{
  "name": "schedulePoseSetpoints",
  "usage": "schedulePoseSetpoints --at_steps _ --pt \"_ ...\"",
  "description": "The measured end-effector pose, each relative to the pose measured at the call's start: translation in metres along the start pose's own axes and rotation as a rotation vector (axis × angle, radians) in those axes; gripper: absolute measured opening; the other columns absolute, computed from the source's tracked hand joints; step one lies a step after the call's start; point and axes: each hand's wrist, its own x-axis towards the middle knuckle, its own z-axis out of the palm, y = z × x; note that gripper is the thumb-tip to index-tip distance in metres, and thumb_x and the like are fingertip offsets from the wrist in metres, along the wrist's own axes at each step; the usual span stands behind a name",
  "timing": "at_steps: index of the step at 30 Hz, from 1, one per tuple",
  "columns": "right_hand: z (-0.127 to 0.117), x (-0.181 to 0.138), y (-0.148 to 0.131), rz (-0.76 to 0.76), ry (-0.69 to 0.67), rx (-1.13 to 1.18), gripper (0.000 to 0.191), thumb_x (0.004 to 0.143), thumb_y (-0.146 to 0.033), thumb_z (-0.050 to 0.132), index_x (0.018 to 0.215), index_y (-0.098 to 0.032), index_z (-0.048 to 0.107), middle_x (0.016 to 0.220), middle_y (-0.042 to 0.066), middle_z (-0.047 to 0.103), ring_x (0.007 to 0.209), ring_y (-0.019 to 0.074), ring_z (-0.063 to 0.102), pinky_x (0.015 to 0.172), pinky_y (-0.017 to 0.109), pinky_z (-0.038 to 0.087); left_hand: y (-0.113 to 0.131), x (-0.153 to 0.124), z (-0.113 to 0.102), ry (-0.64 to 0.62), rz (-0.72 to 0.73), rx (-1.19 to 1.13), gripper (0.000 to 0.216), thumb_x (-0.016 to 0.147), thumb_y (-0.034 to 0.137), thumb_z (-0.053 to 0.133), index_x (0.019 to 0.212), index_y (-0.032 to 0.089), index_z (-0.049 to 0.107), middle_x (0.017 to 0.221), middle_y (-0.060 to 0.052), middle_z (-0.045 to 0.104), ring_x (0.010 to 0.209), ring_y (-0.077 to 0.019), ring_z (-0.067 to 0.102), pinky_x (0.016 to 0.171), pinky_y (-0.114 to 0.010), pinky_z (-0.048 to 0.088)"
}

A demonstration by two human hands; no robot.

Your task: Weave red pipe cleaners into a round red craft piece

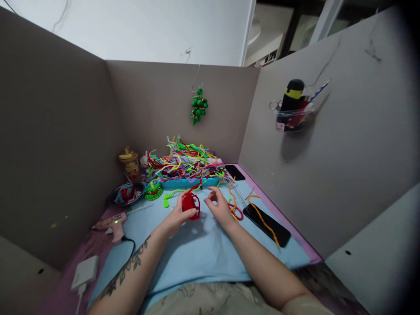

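Lap: patterned fabric (213, 299) seen at bottom centre.
Charger: white block (85, 272), cable attached, seen lower left.
Work surface: blue cloth (197, 258) spread under both hands, lower centre.
Left hand: red fuzzy piece (188, 205) held by left hand (179, 214), centre of frame; thumb and fingers pressed on it.
Right hand: right hand (219, 208) held just right of the red fuzzy piece, apart from it; fingers curled, thumb and index tips slightly apart.
Black slab: large black slab (262, 221) crossed by orange strand (267, 225), lower right.
Glue gun: pink glue gun (114, 225) laid on its side, small light lit, left.
Bowl: dark bowl (113, 199) filled with mixed bits, left; green fuzzy face (153, 191) placed just beside it.
Tray: blue tray (170, 184) heaped with coloured fuzzy stems (187, 162), centre.
Cup: yellowish cup (130, 164) set behind the bowl.
Right wall: clear holder (292, 124) mounted upper right.
Back wall: green cluster (199, 106) hung by wire, upper centre.
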Motion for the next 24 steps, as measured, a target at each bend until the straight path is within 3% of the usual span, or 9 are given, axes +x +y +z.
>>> schedulePoseSetpoints --at_steps 2,5,11,14,19,24 --pt "-0.002 0.004 0.008 -0.023 0.037 -0.082 0.049 0.076 -0.023 0.062 0.123 -0.022 0.050 0.077 -0.001 0.054 0.070 0.0147 0.053 0.070 0.029 0.047 0.000 -0.003 -0.002 -0.206 -0.001 0.024 0.086 0.063 0.039 0.078 0.134 0.028 0.030 0.120 -0.008 0.051 0.100 -0.0222 0.054 0.078 -0.032 0.045" --pt "-0.004 0.004 0.011 -0.076 0.019 -0.131 0.044 0.078 -0.023 0.059 0.122 -0.022 0.052 0.078 0.000 0.054 0.071 0.0152 0.053 0.070 0.029 0.047 -0.002 -0.007 0.000 -0.435 -0.023 0.091 0.085 0.062 0.039 0.079 0.133 0.025 0.033 0.117 -0.008 0.053 0.099 -0.0227 0.053 0.080 -0.032 0.043" --pt "-0.007 0.002 0.003 -0.161 0.018 -0.230 0.020 0.085 -0.025 0.053 0.100 -0.021 0.065 0.085 0.004 0.060 0.077 0.0171 0.056 0.072 0.030 0.046 -0.006 -0.012 0.007 -0.597 -0.047 0.134 0.088 0.061 0.037 0.080 0.134 0.027 0.032 0.120 -0.008 0.051 0.099 -0.0235 0.053 0.079 -0.033 0.042" --pt "-0.015 0.009 0.012 -0.122 0.084 -0.289 0.023 0.084 -0.023 0.051 0.101 -0.018 0.066 0.085 0.006 0.061 0.076 0.0178 0.057 0.069 0.030 0.047 -0.002 -0.010 -0.001 -0.553 -0.010 0.146 0.088 0.062 0.037 0.079 0.135 0.027 0.030 0.122 -0.008 0.049 0.103 -0.0234 0.052 0.083 -0.033 0.042" --pt "-0.027 0.019 0.034 -0.060 0.054 -0.360 0.023 0.079 -0.017 0.050 0.087 -0.017 0.072 0.084 0.008 0.061 0.078 0.0195 0.059 0.073 0.033 0.049 0.010 -0.005 -0.020 -0.327 0.114 0.228 0.090 0.064 0.039 0.077 0.137 0.027 0.027 0.132 -0.011 0.042 0.110 -0.0267 0.049 0.089 -0.037 0.042" --pt "-0.026 0.017 0.033 0.001 0.043 -0.088 0.019 0.080 -0.029 0.057 0.087 -0.019 0.072 0.089 0.008 0.066 0.085 0.0195 0.061 0.077 0.035 0.050 0.010 0.002 -0.026 -0.103 0.222 0.558 0.086 0.067 0.034 0.074 0.139 0.026 0.028 0.131 -0.011 0.043 0.114 -0.0279 0.047 0.098 -0.041 0.037"
